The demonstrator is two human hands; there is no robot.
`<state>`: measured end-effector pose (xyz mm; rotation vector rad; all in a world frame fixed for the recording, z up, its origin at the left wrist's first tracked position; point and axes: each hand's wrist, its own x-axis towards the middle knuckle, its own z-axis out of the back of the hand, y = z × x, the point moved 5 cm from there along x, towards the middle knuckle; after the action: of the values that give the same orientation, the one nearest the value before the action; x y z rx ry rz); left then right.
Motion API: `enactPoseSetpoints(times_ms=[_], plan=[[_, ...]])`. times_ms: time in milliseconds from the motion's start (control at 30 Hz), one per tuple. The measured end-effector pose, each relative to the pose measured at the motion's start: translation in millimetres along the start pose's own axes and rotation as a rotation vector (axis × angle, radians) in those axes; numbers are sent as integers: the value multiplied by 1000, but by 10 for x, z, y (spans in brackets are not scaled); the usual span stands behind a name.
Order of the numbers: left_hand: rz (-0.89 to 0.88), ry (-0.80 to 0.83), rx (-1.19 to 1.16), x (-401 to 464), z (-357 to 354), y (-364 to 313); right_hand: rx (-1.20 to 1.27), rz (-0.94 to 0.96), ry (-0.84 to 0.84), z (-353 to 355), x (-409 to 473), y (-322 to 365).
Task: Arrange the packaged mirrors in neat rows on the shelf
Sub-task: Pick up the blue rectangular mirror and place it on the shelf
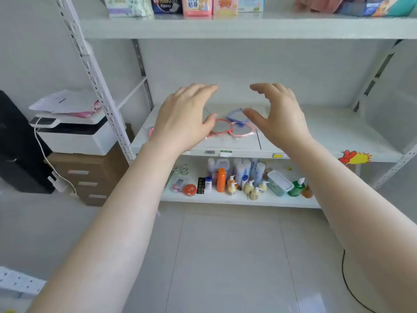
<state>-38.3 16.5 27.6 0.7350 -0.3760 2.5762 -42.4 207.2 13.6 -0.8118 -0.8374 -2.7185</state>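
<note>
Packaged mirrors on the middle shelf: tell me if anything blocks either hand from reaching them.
Nothing visible does. The left hand and right hand hover open just above the round pink-framed mirrors and the blue-framed mirror on the white middle shelf, with only air between.

Two hands [185,116], three pink mirrors [222,127], one blue mirror [235,117], one printer [74,134]

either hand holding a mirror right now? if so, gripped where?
Nothing is held. The left hand and right hand hover open, fingers spread, above the packaged mirrors lying on the middle shelf.
</note>
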Motion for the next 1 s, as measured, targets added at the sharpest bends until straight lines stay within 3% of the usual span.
enactPoseSetpoints(times_ms=[533, 1000], plan=[[172, 383, -13, -509, -1568, 539, -122, -175, 369, -1408, -415, -904], [124, 556, -56, 245, -2751, 1391, -201, -397, 450, -2341, 152, -1605]])
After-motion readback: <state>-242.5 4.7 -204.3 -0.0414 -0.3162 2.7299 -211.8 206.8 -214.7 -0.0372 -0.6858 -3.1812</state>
